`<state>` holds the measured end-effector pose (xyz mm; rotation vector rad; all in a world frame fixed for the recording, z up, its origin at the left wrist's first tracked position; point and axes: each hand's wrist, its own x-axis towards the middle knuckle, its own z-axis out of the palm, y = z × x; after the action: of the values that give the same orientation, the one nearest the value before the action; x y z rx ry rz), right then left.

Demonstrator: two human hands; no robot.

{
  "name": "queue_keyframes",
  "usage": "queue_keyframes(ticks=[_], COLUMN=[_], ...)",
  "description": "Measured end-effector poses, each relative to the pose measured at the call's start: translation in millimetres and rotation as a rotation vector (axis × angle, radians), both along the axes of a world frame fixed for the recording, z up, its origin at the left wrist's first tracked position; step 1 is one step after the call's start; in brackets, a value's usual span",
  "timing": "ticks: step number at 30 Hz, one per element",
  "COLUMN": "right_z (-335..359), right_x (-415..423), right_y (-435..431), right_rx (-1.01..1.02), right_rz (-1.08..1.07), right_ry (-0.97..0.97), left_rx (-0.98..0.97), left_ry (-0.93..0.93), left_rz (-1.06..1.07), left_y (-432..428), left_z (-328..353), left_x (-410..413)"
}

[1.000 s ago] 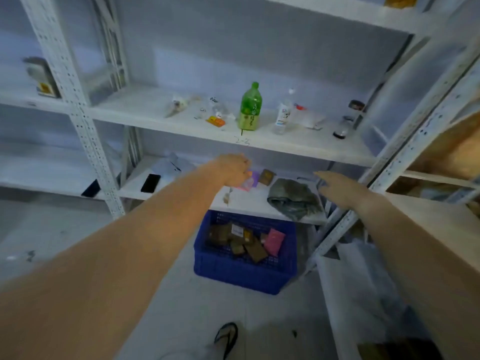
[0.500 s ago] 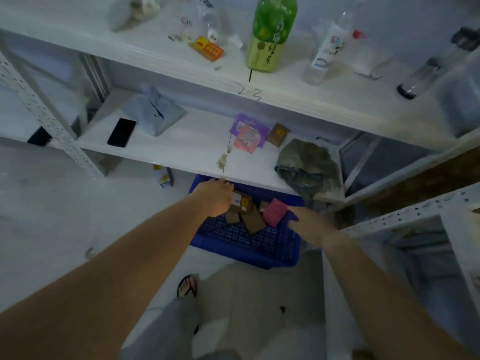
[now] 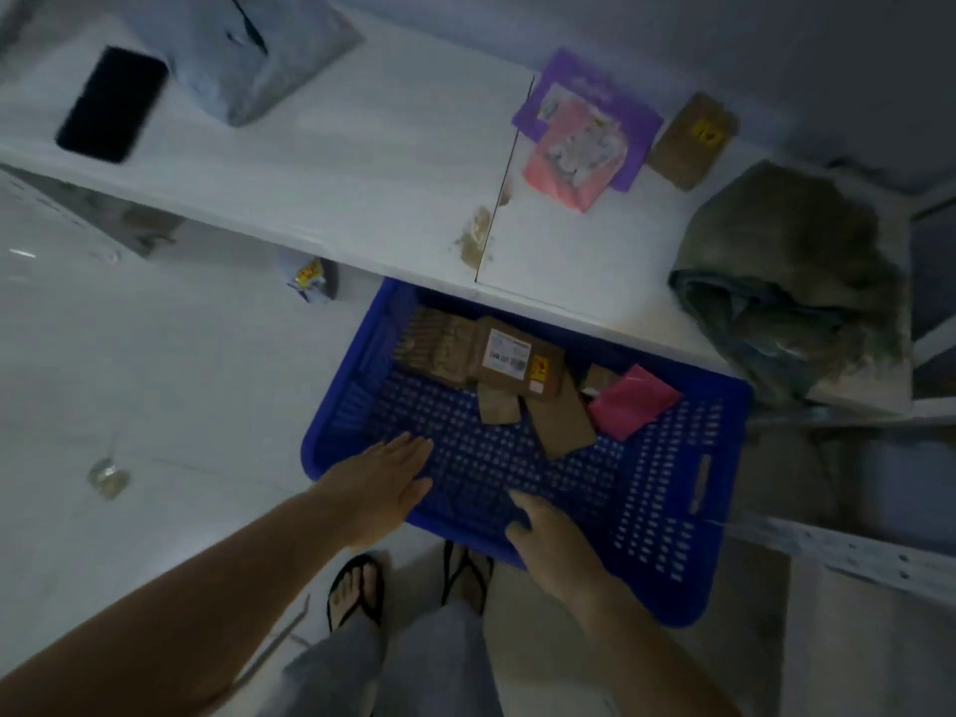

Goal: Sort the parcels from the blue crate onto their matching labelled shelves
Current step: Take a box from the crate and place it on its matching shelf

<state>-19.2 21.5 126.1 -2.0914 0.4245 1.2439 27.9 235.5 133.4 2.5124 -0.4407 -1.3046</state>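
Observation:
The blue crate (image 3: 667, 514) stands on the floor, half under the white lower shelf (image 3: 320, 168). At its far side lie several brown parcels; one brown box (image 3: 517, 362) carries a white label, and a pink parcel (image 3: 633, 401) lies to their right. My left hand (image 3: 385, 483) is flat over the crate's near left rim, fingers together, holding nothing. My right hand (image 3: 543, 540) rests on the near rim with its fingers curled down inside. On the shelf above lie a purple and pink packet (image 3: 584, 132) and a small brown parcel (image 3: 693, 142).
A black phone (image 3: 111, 103) and a grey mailer bag (image 3: 248, 49) lie on the shelf's left part. A crumpled olive cloth (image 3: 791, 282) sits at its right end. My feet in black sandals (image 3: 357, 592) stand before the crate. A metal shelf rail (image 3: 853, 556) crosses at right.
My view has dropped from the upper shelves to the crate. Both hands came down from shelf height; the left drew back from the parcels to the near rim, the right settled on the rim.

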Motion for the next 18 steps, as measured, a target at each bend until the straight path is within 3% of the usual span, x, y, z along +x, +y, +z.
queue_keyframes(ticks=[4, 9, 15, 18], right_z=[-119, -239, -326, -344], right_x=[39, 98, 159, 180], right_y=[1, 8, 18, 21], right_rx=[0.072, 0.178, 0.463, 0.519], right_rz=[-0.172, -0.580, -1.175, -1.431], right_ry=[0.123, 0.210, 0.142, 0.126], left_rx=[-0.066, -0.190, -0.397, -0.508], left_ry=[0.019, 0.093, 0.147, 0.129], left_rz=[0.024, 0.344, 0.852, 0.843], left_y=[-29, -55, -75, -72], left_z=[-106, -220, -311, -333], left_x=[42, 87, 127, 127])
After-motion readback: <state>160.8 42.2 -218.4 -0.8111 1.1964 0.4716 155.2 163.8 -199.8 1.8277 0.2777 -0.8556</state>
